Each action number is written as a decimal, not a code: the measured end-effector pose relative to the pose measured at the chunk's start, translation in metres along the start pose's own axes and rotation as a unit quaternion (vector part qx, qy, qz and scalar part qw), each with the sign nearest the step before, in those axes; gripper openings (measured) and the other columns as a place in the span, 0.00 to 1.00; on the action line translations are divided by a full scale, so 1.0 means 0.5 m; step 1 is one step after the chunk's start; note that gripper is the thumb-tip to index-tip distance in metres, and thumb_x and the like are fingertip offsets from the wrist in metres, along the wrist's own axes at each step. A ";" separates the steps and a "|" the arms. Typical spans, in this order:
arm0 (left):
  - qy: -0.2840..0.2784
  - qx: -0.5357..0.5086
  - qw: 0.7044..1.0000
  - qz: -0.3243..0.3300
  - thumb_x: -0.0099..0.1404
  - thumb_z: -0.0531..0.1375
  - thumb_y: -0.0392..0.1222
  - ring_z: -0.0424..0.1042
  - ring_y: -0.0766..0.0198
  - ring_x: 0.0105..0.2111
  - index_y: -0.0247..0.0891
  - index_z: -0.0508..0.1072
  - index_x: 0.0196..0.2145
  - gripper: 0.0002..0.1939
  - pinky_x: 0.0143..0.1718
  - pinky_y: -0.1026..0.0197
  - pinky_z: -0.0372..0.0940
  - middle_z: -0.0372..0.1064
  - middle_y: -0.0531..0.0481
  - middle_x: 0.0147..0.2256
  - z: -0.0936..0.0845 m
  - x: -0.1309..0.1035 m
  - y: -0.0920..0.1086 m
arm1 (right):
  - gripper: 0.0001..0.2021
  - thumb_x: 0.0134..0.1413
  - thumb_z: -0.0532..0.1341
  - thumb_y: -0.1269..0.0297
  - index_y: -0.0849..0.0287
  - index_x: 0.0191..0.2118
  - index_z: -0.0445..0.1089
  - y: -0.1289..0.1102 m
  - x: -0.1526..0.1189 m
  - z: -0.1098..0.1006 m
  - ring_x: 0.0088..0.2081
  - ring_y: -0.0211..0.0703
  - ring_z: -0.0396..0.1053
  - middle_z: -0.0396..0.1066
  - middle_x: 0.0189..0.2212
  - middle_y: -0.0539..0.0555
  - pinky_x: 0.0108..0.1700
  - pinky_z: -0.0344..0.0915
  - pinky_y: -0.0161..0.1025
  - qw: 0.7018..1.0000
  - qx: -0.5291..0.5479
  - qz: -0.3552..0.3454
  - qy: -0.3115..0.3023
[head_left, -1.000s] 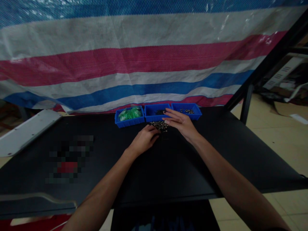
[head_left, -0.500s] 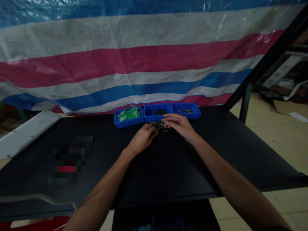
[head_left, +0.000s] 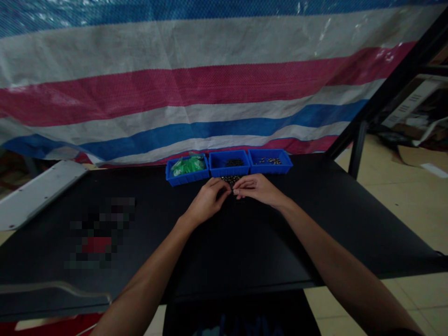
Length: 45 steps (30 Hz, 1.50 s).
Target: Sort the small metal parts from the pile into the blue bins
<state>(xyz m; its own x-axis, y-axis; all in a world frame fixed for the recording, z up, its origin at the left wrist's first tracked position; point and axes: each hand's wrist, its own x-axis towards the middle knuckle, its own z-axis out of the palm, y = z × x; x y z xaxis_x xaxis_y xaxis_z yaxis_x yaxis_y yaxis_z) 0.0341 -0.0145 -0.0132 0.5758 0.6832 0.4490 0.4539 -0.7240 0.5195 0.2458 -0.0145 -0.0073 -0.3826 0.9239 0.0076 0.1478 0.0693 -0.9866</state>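
Observation:
My left hand and my right hand meet fingertip to fingertip over the black table, in front of the middle blue bin. Both are closed in a pinch; whatever lies between the fingers is too small and dark to name. Just behind the fingertips lies a pile of small shiny metal pieces, partly hidden by my hands. Dark small parts lie in the middle bin. The right blue bin holds a few small brassy pieces.
A left blue bin contains green plastic bags. The black table carries a white panel and a blurred-out patch on its left. A striped tarp hangs behind, with a black frame post at right.
My right hand has come down and toward me from the middle bin's front edge, and its fingertips now meet those of my left hand. My left hand has barely moved.

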 end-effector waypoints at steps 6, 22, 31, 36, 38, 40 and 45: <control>-0.062 0.047 0.997 0.011 0.68 0.58 0.34 0.67 0.56 0.46 0.38 0.72 0.44 0.08 0.49 0.53 0.66 0.69 0.45 0.44 0.004 -0.008 -0.005 | 0.16 0.43 0.72 0.62 0.57 0.41 0.77 -0.004 0.005 -0.002 0.37 0.45 0.78 0.80 0.35 0.55 0.46 0.72 0.45 0.990 0.090 -0.046 0.099; -0.022 0.073 0.997 -0.009 0.69 0.58 0.35 0.67 0.57 0.41 0.38 0.69 0.39 0.01 0.44 0.53 0.66 0.68 0.48 0.38 -0.010 -0.003 -0.009 | 0.18 0.50 0.68 0.63 0.55 0.48 0.74 0.009 0.010 -0.008 0.40 0.47 0.77 0.79 0.38 0.55 0.52 0.70 0.53 0.991 0.010 -0.074 0.112; 0.053 0.040 0.997 0.030 0.69 0.58 0.35 0.69 0.59 0.41 0.38 0.70 0.39 0.02 0.45 0.55 0.67 0.70 0.48 0.38 -0.005 -0.002 -0.002 | 0.13 0.45 0.70 0.62 0.59 0.39 0.79 -0.006 0.000 0.004 0.33 0.44 0.77 0.79 0.31 0.54 0.43 0.72 0.45 0.999 0.023 -0.031 0.014; 0.055 0.026 0.998 0.026 0.69 0.59 0.35 0.70 0.60 0.41 0.38 0.71 0.39 0.02 0.44 0.55 0.67 0.71 0.48 0.38 0.001 -0.002 0.000 | 0.13 0.43 0.72 0.60 0.61 0.36 0.79 -0.008 -0.001 0.002 0.29 0.41 0.75 0.78 0.28 0.54 0.36 0.71 0.41 0.999 0.053 0.000 0.010; 0.048 0.027 0.998 0.018 0.68 0.60 0.36 0.70 0.59 0.41 0.37 0.72 0.39 0.02 0.45 0.55 0.67 0.71 0.48 0.38 0.003 -0.002 0.001 | 0.12 0.43 0.72 0.59 0.61 0.33 0.79 -0.009 0.000 0.000 0.28 0.40 0.74 0.78 0.27 0.54 0.34 0.71 0.40 0.999 0.046 0.010 0.017; 0.033 0.041 0.999 0.012 0.68 0.61 0.38 0.69 0.58 0.43 0.37 0.73 0.41 0.05 0.47 0.54 0.67 0.71 0.46 0.40 0.005 -0.002 0.001 | 0.11 0.43 0.72 0.58 0.61 0.29 0.79 -0.010 0.001 -0.003 0.25 0.39 0.72 0.77 0.25 0.54 0.33 0.70 0.39 0.999 0.025 0.015 0.039; -0.055 0.120 0.991 0.026 0.69 0.58 0.42 0.66 0.53 0.46 0.37 0.73 0.50 0.14 0.49 0.50 0.67 0.69 0.42 0.46 0.011 -0.007 0.002 | 0.12 0.47 0.69 0.59 0.58 0.38 0.79 -0.014 0.004 -0.005 0.36 0.45 0.76 0.80 0.36 0.57 0.43 0.71 0.45 0.985 0.043 -0.045 0.158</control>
<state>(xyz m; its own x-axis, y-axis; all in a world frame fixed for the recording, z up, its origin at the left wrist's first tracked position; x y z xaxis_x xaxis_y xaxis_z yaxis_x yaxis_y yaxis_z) 0.0360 -0.0180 -0.0183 0.6669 0.6394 0.3826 0.5631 -0.7688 0.3033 0.2461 -0.0124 0.0000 -0.0847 0.9876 0.1321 0.0443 0.1361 -0.9897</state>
